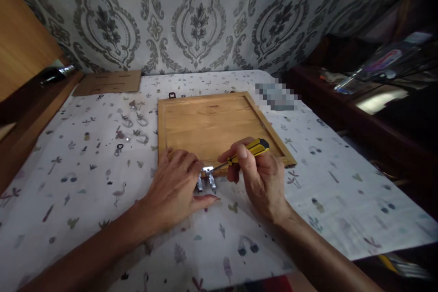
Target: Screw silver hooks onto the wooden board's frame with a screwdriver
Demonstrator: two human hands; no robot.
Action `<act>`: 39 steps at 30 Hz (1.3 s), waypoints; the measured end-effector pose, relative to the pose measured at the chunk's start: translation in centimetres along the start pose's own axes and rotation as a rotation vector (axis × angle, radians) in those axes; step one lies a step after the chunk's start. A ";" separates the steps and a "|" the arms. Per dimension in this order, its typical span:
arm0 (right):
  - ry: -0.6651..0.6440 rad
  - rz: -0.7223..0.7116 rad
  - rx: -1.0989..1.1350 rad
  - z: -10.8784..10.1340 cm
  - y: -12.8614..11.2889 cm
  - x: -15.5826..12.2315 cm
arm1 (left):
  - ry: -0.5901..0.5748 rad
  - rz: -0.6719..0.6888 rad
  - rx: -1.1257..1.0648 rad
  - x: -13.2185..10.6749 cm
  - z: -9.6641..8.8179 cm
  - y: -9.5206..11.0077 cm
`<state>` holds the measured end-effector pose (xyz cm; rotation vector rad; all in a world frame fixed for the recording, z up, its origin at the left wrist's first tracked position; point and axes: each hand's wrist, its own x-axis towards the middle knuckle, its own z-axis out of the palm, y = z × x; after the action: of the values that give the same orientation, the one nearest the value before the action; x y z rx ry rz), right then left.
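Observation:
A framed wooden panel [205, 123] lies flat on the patterned cloth. At its near edge sits a small shiny metal fitting [208, 171] with two prongs pointing toward me. My left hand [178, 182] is bent over this edge, fingers on the frame and thumb stretched out below the fitting; the index fingertip is close beside the metal. In my right hand [265, 182], closed around its handle, is a yellow and black screwdriver [251, 149]. Its shaft slants down leftward, with the tip at the fitting. Whether a screw is under the tip is too small to tell.
Several small metal and clear pieces [132, 123] lie left of the panel on the cloth-covered table [85, 219]. Flat brown cardboard [109, 83] lies at the back left. A blurred-out item [278, 94] is at the back right. A clear bottle [383, 61] stands beyond the right side.

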<state>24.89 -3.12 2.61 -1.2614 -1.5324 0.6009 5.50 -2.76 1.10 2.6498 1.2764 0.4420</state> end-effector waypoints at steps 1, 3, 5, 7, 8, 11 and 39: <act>0.001 -0.001 0.001 0.1 0.0 0.0 | 0.001 -0.006 0.002 0.0 0.1 0.0; 0.002 0.002 0.003 0.1 0.1 0.0 | 0.005 -0.020 0.006 0.1 0.3 0.1; -0.003 0.006 0.012 0.2 0.1 -0.1 | 0.009 -0.032 0.016 0.1 0.4 0.3; -0.011 0.002 0.021 0.1 0.2 -0.2 | 0.011 -0.041 0.031 0.1 0.5 0.5; -0.013 -0.001 0.022 0.1 0.2 -0.2 | 0.011 -0.042 0.038 0.1 0.5 0.6; -0.011 -0.004 0.016 0.1 0.1 -0.2 | 0.013 -0.045 0.051 0.0 0.4 0.8; -0.071 0.013 -0.190 -0.3 0.0 0.4 | 0.257 -0.070 0.010 -3.0 -3.0 -2.3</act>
<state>25.18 -2.88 2.89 -1.4067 -1.6728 0.5216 1.08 -3.62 2.70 2.6117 1.4393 0.7882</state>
